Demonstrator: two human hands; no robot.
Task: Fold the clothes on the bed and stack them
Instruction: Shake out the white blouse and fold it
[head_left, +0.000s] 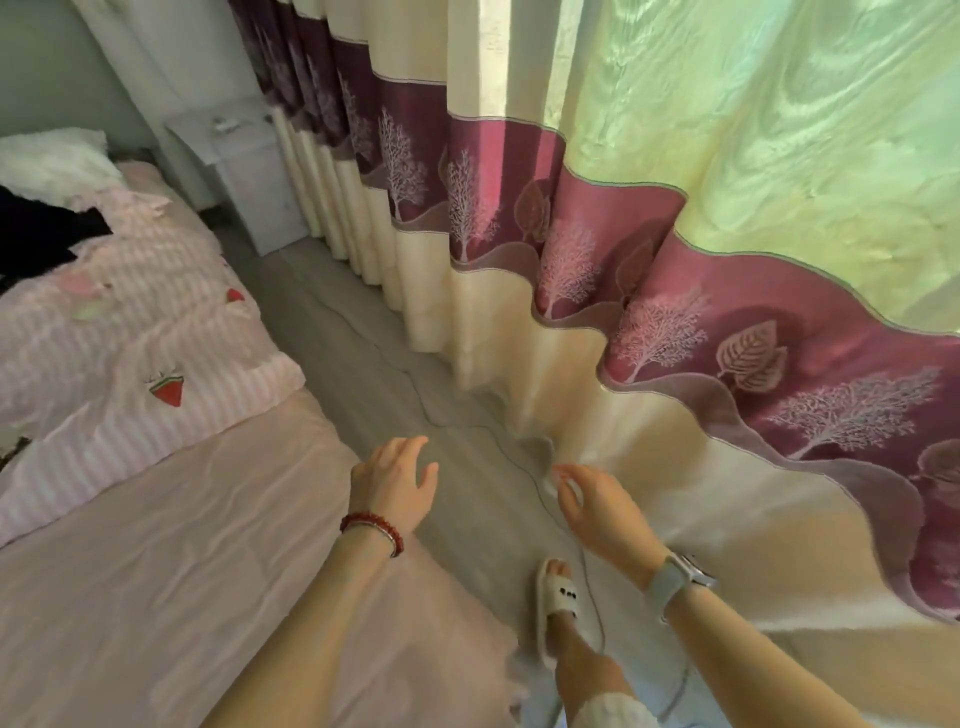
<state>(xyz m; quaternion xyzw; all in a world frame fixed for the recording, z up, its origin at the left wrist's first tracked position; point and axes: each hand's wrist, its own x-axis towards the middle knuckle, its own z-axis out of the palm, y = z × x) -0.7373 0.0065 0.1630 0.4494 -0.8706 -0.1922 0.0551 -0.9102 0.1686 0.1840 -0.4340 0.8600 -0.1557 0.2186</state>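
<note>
Fingers on both sides are loose and spread with nothing in them: my left hand, the one with the red bead bracelet, hangs over the bed's edge, and my right hand, with the watch on its wrist, floats out over the floor near the curtain hem. My worry starts at my feet. A thin cable snakes along the grey floor right beside my slippered foot, and I judge that if I step toward the head of the bed without looking I could snag it and trip. The aisle between the bed and the curtain is narrow, so my right arm could also brush and tangle in the fabric. Nearest me the pink sheet lies wrinkled and bare; I have no garment within reach. Further up sits the striped quilt with strawberries, bunched and soft, a poor surface for neat folds, I think. The clothes I need look to be at the far left edge: a dark garment on the quilt, with something white and fluffy behind it, which may be a pillow, I cannot tell. Beyond stands a white bedside cabinet against the wall.
</note>
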